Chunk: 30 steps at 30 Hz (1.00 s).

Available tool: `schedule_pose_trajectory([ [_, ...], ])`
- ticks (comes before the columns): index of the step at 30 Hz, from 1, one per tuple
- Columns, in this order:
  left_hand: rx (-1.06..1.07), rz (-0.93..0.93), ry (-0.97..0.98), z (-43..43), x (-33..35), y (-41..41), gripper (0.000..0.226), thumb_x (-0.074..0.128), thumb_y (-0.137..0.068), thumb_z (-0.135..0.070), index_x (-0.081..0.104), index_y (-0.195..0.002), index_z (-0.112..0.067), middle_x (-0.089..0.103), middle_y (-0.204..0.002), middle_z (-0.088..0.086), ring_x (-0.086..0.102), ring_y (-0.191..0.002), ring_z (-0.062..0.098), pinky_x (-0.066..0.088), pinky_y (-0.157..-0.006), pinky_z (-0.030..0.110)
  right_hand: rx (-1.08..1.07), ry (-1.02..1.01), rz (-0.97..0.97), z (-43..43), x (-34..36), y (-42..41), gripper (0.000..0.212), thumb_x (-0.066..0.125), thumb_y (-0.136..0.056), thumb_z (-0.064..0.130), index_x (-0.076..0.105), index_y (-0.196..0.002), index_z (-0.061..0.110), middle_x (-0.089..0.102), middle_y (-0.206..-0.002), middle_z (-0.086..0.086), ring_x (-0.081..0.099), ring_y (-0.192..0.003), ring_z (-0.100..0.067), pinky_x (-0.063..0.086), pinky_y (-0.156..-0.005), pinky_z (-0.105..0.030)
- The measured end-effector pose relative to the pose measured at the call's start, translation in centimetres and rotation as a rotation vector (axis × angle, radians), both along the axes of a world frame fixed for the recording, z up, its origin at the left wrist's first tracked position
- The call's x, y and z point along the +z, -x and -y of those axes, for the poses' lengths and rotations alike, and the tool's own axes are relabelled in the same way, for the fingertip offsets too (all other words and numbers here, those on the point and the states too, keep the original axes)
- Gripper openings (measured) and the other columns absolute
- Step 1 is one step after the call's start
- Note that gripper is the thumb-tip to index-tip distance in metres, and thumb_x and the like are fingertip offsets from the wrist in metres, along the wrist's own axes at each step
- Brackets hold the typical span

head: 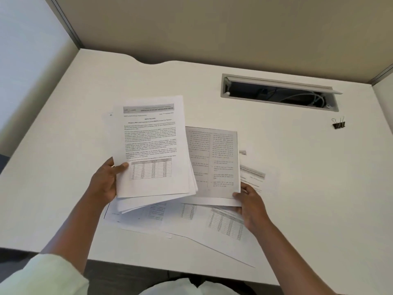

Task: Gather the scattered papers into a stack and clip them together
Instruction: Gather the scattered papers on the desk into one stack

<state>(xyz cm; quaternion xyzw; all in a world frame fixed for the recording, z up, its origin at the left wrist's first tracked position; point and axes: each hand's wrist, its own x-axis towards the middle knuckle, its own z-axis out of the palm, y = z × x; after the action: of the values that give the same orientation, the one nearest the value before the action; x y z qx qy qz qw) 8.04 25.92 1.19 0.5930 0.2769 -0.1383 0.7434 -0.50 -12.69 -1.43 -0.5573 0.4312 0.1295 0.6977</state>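
— Nearest us, what are the fingers doing?

— Left hand (105, 181) pinches a partial stack (153, 145) at its near left edge, thumb (121, 167) on top, the other fingers hidden beneath. Right hand (252, 206) grips the near right corner of a grey-printed sheet (214, 162), thumb on the face, lifting it off the pile.

— And beyond the fingers?

— Loose sheets (204, 222) lie fanned under and between both hands, near the front edge of the desk (63, 145). One more page (253, 175) peeks out just right of the lifted sheet. A black binder clip (338, 123) sits well apart, far right, near the cable hatch (278, 92).

— How will the paper handle?

— Light, floppy, and slippery sheet on sheet, I'd judge. The held stack already splays at its near edge, so it wants squaring by tapping an edge on the desk. Single sheets are best taken at a corner or edge; the squared stack by its long sides.

— The clip?

— Untouched. Its spring is likely stiff; it should bite a top corner once edges align.
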Motion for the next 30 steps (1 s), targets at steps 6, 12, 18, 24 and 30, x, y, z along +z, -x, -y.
schedule_pose_trajectory([
  [6,-0.028,-0.068,0.020,3.6,-0.9,-0.6,0.038,0.059,-0.095,0.004,0.067,-0.130,-0.010,0.075,-0.122,0.009,0.070,-0.110,0.030,0.055,-0.089,0.042,0.019,-0.028,0.008,-0.6,1.1,0.1,0.033,0.055,-0.095,-0.008,0.066,-0.116,0.016,0.074,-0.115,-0.008,0.072,-0.103,-0.026,0.059,-0.071,-0.035],
  [12,-0.166,-0.175,-0.019,8.9,-1.3,-0.5,0.030,0.060,-0.095,0.007,0.067,-0.120,-0.008,0.074,-0.113,0.013,0.070,-0.096,0.031,0.057,-0.081,0.040,0.045,-0.096,-0.006,-1.2,1.3,0.9,0.035,0.058,-0.094,-0.005,0.065,-0.122,0.015,0.078,-0.109,-0.004,0.072,-0.082,-0.017,0.056,-0.062,-0.030],
  [18,-0.298,-0.209,-0.145,10.8,-1.7,-0.6,0.026,0.063,-0.093,0.006,0.071,-0.112,-0.010,0.076,-0.113,0.013,0.072,-0.102,0.036,0.058,-0.086,0.045,0.011,-0.191,-0.003,-1.0,1.7,1.2,0.024,0.058,-0.098,0.016,0.073,-0.116,0.012,0.080,-0.105,-0.010,0.071,-0.085,-0.024,0.052,-0.070,-0.034],
  [24,-0.384,-0.212,-0.289,11.8,-1.8,-0.5,0.022,0.065,-0.094,-0.002,0.070,-0.112,-0.014,0.076,-0.116,0.011,0.072,-0.102,0.034,0.057,-0.096,0.051,0.194,-0.162,-0.019,-1.0,2.0,-1.2,0.032,0.063,-0.099,0.034,0.068,-0.128,0.021,0.078,-0.117,-0.004,0.074,-0.107,-0.028,0.059,-0.092,-0.049],
  [30,-0.338,-0.113,-0.539,12.1,-1.2,0.5,0.029,0.073,-0.093,-0.027,0.063,-0.118,-0.017,0.072,-0.111,0.006,0.069,-0.094,0.025,0.056,-0.080,0.038,0.357,0.123,0.132,-1.0,3.5,-2.9,0.038,0.060,-0.097,0.007,0.064,-0.125,0.031,0.076,-0.118,0.004,0.073,-0.103,-0.021,0.059,-0.091,-0.040],
])
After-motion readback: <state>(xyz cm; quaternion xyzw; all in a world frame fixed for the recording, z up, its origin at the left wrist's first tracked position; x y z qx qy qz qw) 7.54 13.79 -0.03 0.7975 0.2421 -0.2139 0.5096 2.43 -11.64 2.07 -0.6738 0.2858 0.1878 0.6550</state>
